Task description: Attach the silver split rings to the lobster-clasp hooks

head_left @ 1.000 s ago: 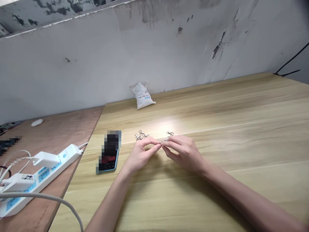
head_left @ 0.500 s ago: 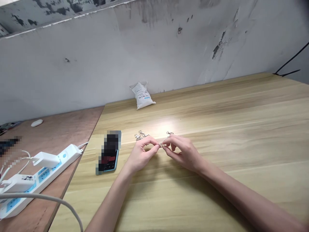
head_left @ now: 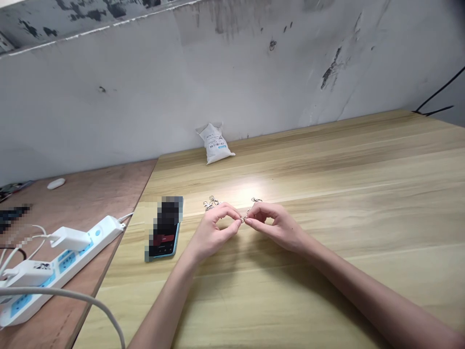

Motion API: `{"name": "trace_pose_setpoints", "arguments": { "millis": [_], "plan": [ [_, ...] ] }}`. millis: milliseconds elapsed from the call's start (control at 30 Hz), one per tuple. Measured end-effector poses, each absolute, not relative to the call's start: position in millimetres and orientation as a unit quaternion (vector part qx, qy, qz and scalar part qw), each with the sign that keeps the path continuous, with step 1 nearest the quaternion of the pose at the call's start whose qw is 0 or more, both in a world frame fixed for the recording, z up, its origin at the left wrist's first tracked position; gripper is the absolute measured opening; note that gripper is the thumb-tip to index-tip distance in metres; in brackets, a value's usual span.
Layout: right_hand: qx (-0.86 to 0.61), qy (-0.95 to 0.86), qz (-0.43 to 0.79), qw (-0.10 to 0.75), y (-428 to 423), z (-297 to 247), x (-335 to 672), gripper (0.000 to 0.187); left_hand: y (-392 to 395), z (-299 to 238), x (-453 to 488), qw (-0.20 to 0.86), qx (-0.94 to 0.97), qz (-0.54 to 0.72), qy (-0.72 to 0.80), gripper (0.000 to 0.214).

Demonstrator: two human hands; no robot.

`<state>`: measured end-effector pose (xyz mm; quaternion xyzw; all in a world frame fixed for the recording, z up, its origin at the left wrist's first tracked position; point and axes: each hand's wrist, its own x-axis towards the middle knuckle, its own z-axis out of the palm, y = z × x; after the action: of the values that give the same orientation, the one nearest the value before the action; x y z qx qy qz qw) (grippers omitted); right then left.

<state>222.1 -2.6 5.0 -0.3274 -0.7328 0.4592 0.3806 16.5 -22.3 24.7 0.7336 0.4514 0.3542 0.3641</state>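
Thumb and fingertip of my left hand (head_left: 214, 230) pinch one side of a small metal ring (head_left: 243, 220). My right hand (head_left: 278, 225) is closed at the ring's other side, its thumb and index finger pressed together. A short silvery chain runs up behind the right fingers to a metal clasp (head_left: 256, 199) lying on the table. Beyond my left hand lies a small heap of similar chains with clasps (head_left: 211, 202), partly hidden by its knuckles. The fingertips cover most of the ring, so its fine detail is unclear.
A phone (head_left: 167, 242) lies left of my left hand. A white plastic packet (head_left: 217, 148) rests against the wall. On the lower brown surface at left are a white power strip (head_left: 72, 264) with plugs, a grey cable (head_left: 72, 294) and a small white case (head_left: 56, 183).
The right thumb and index finger have drawn together into a tighter pinch, and the right hand's other fingers have curled in. The ring has tilted and shows less. My left hand has barely moved.
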Motion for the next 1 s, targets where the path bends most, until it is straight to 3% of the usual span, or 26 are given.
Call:
{"name": "trace_pose_setpoints", "arguments": {
  "millis": [400, 633, 833, 1000],
  "plan": [
    [-0.313, -0.737, 0.443, 0.403, 0.6, 5.6, 225.4, 0.022, -23.2, 25.6, 14.7, 0.305, 0.765, 0.346, 0.449, 0.009],
    [-0.285, -0.816, 0.253, 0.435, -6.4, -1.9, 217.5, 0.017, -25.3, 19.8, 23.4, 0.172, 0.802, 0.328, 0.469, 0.009],
    [-0.301, -0.853, 0.17, 0.392, -3.5, -6.2, 218.9, 0.019, -18.9, 17.1, 6.7, 0.142, 0.821, 0.266, 0.485, 0.011],
    [-0.276, -0.901, 0.205, 0.266, 1.6, -12.1, 224.3, 0.014, -15.8, 17.1, -10.2, 0.125, 0.874, 0.155, 0.443, 0.011]
  ]
}}
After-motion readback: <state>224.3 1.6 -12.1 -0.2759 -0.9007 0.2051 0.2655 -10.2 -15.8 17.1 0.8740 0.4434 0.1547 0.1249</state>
